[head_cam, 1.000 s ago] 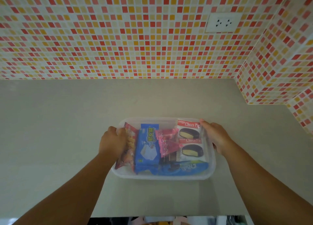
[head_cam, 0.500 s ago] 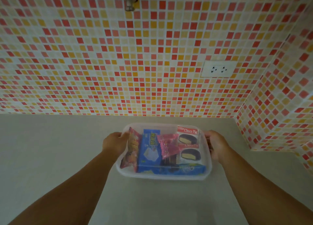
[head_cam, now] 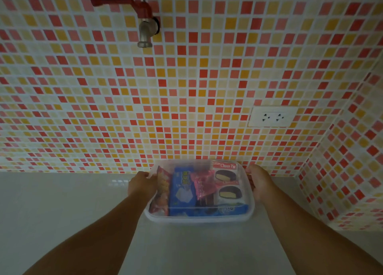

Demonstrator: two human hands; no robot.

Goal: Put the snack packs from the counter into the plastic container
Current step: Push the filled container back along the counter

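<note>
A wall of small red, orange and cream mosaic tiles [head_cam: 186,88] filled the view beyond the fingers, turning a corner off to the right of the right hand. High above both hands a red-handled metal tap [head_cam: 145,23] jutted from the tiles, and up and to the right of the right hand's fingers sat a white double wall socket [head_cam: 272,117]. The pale grey counter [head_cam: 62,202] spread bare to the left of the left hand and back toward the person; nothing stood between the arms and the box.

Between the two hands was the clear rectangular plastic container [head_cam: 199,218], its far edge close to the tiled wall. Whether it rested on the counter or was just off it could not be told. The left hand [head_cam: 142,186] was closed on its left rim, fingers [head_cam: 152,176] curled over the edge. The right hand [head_cam: 260,181] was wrapped around the right rim, its fingertips hidden behind the wall of the box.

Inside, right beside the left fingers, a red-and-yellow snack bag [head_cam: 162,189] stood on edge. Next came a blue biscuit pack [head_cam: 183,191], then a crinkled pink wrapper [head_cam: 204,181] over something dark. Nearest the right hand lay two red-and-white Choco Pie packs [head_cam: 227,181], one behind the other. A long blue cookie pack [head_cam: 228,209] ran along the near wall.
</note>
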